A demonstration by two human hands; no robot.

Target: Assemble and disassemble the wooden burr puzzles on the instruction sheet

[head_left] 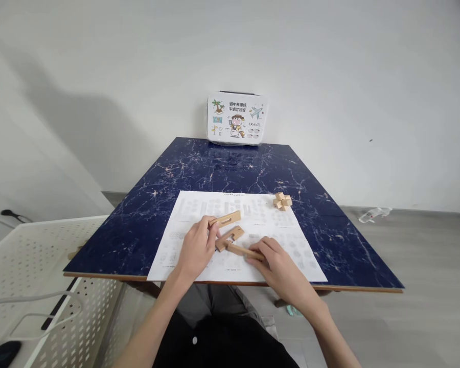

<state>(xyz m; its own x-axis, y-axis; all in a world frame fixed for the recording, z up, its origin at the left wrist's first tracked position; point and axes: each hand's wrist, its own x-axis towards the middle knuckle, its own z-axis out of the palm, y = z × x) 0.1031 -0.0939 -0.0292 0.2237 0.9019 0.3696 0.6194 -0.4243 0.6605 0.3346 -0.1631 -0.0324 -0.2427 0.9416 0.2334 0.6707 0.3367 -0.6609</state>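
My left hand (pixel 199 244) is closed on a slotted wooden puzzle piece (pixel 230 219), which points up and to the right. Under its tip lies a notched wooden puzzle piece (pixel 230 237) on the printed sheet (pixel 199 204); whether my left fingers also touch it, I cannot tell. In my right hand (pixel 274 258), thumb and fingers pinch a wooden bar (pixel 240 250) whose left end meets or overlaps the notched piece. An assembled wooden burr puzzle (pixel 282 201) rests at the sheet's upper right corner.
The sheet lies on a dark blue marbled table (pixel 230 168). A white case with cartoon prints (pixel 237 118) leans against the wall at the back. On the left stands a white perforated basket (pixel 7 266) with a cable (pixel 34 297). Clear plastic (pixel 373 214) lies on the floor at right.
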